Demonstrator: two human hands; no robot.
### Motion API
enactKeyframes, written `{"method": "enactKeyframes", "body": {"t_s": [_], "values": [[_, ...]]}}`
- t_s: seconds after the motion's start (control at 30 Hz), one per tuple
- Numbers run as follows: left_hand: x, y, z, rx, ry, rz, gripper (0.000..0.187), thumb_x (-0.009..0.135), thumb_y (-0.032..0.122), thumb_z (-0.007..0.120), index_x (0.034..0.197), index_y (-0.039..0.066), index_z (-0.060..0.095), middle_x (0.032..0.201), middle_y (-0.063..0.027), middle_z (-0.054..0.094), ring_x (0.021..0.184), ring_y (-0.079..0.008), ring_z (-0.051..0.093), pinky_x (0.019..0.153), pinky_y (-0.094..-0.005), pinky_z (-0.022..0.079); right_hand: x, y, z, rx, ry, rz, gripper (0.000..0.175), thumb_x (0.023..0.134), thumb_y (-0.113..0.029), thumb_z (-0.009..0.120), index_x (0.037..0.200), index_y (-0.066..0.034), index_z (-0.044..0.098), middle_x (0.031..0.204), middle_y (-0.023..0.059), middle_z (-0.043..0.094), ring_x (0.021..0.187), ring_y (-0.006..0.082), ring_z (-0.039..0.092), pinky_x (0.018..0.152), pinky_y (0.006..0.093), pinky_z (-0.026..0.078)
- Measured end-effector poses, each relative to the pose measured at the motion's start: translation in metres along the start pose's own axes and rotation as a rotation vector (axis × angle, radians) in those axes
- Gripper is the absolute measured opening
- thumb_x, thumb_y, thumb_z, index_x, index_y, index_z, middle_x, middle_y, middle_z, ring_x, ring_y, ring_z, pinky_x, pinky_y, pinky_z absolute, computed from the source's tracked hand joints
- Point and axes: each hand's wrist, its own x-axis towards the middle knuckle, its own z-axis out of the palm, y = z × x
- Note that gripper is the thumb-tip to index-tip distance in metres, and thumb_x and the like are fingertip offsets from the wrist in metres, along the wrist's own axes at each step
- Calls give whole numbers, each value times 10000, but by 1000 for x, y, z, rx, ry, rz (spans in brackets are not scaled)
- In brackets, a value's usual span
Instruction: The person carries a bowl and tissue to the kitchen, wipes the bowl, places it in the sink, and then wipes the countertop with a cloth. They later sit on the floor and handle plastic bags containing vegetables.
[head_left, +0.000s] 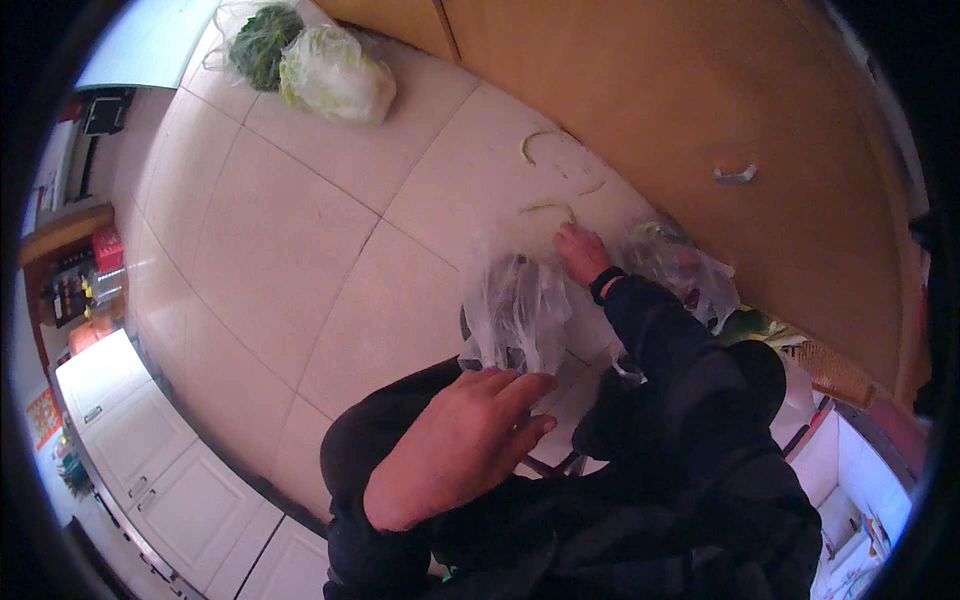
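Observation:
A clear plastic bag (517, 307) with something dark in it stands on the floor between my knees. My left hand (465, 442) is over its near edge, palm down, thumb apart from the forefinger; whether the fingers grip the plastic is hidden. With a dark band on its wrist, my right hand (583, 255) reaches down beyond the bag. Its fingertips meet the end of a thin, curved green vegetable strip (547, 206) on the floor; the pinch itself is too small to tell. A second curved strip (527, 148) and a shorter piece (592, 187) lie farther off.
Another clear bag of produce (679, 266) rests against the wooden cabinet door (675, 97), right of my forearm. A wrapped napa cabbage (337, 75) and bagged leafy greens (262, 49) lie on the tiles (300, 202) at the far left. White cabinets (180, 502) line the left side.

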Motion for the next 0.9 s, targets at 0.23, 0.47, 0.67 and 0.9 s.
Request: {"method": "enactKeyframes", "body": {"t_s": [0.23, 0.47, 0.67, 0.9], "values": [[4, -2, -5, -18, -2, -30, 313, 933, 131, 661, 1229, 32, 625, 1033, -171, 683, 952, -353, 649, 854, -417, 515, 93, -6, -35, -114, 223, 72, 361, 838, -64, 586, 1198, -84, 611, 1226, 167, 544, 1199, 355, 516, 983, 478, 428], [8, -2, -5, -37, -5, -22, 308, 940, 141, 659, 1225, 29, 623, 1001, -169, 683, 929, -345, 654, 849, -415, 514, 133, 3, -6, -83, 138, 109, 575, 818, -25, 585, 1388, -47, 508, 1414, 171, 484, 1287, 362, 482, 1054, 484, 428], [5, -5, -4, 6, 28, 23, 308, 942, 131, 651, 1229, 27, 614, 969, -167, 674, 897, -335, 651, 819, -417, 513, 104, 55, -30, -30, -121, -31, 316, 846, -74, 562, 1153, -20, 612, 1300, 171, 576, 1238, 349, 522, 1006, 468, 462], [7, -1, -1, 9, 5, 19, 322, 935, 119, 654, 1239, 26, 603, 976, -170, 677, 906, -343, 651, 827, -415, 514, 85, 29, -27, 28, 189, -103, 406, 815, -58, 579, 1216, -67, 637, 1344, 192, 541, 1266, 386, 498, 1039, 482, 441]]}}
